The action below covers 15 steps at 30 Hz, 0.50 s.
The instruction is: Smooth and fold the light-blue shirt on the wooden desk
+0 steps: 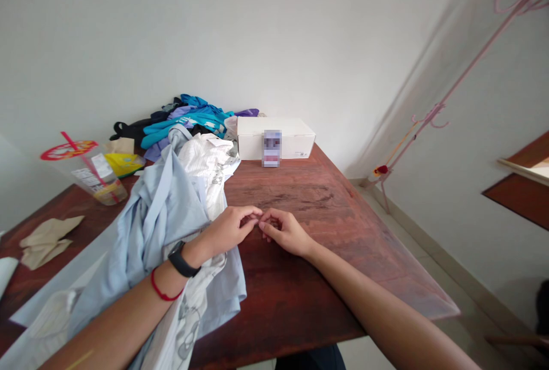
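Observation:
My left hand (229,228) and my right hand (286,231) meet above the wooden table (309,295), their fingertips almost touching. Fingers and thumb on each hand are curled together in a pinch. Whatever lies between the tips, if anything, is too small or hidden to make out. A black wristband and a red cord circle my left wrist. Beneath and beside my left forearm lies a light blue shirt (150,210), crumpled, together with a white patterned garment (209,158).
A white box (274,124) with a small blurred packet (271,158) before it stands by the wall. Heaped clothes (193,115) lie behind the shirt. Left are a plastic cup (100,178) with a straw, a yellow packet (122,164) and a crumpled napkin (47,241). A pink coat rack (467,75) leans right.

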Each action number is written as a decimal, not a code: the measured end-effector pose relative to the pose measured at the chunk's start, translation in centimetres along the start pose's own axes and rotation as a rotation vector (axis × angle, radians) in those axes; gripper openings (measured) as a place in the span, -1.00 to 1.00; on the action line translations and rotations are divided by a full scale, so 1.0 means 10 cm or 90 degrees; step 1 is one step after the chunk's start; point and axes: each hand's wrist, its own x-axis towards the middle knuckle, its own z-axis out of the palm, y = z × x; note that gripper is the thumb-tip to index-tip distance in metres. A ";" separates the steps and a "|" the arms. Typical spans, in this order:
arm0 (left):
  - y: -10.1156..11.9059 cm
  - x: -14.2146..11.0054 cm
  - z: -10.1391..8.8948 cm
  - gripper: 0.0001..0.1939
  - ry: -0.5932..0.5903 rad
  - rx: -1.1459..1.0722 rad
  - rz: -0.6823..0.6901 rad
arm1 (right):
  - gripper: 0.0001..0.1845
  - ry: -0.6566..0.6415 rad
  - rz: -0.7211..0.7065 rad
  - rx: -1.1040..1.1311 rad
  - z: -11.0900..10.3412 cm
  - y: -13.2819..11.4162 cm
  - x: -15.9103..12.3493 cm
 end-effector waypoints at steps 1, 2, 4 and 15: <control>0.00 0.00 0.00 -0.70 -0.002 -0.001 0.004 | -0.69 -0.002 0.000 -0.006 0.00 0.00 -0.01; 0.01 0.00 0.00 -0.70 -0.004 -0.003 0.007 | -0.70 -0.004 0.000 -0.012 -0.01 -0.01 -0.01; 0.01 0.00 0.00 -0.71 -0.010 -0.004 0.012 | -0.71 -0.007 -0.002 -0.025 -0.02 -0.01 -0.03; 0.02 -0.01 0.00 -0.73 -0.008 -0.001 0.035 | -0.70 -0.015 -0.007 -0.035 -0.04 0.05 -0.05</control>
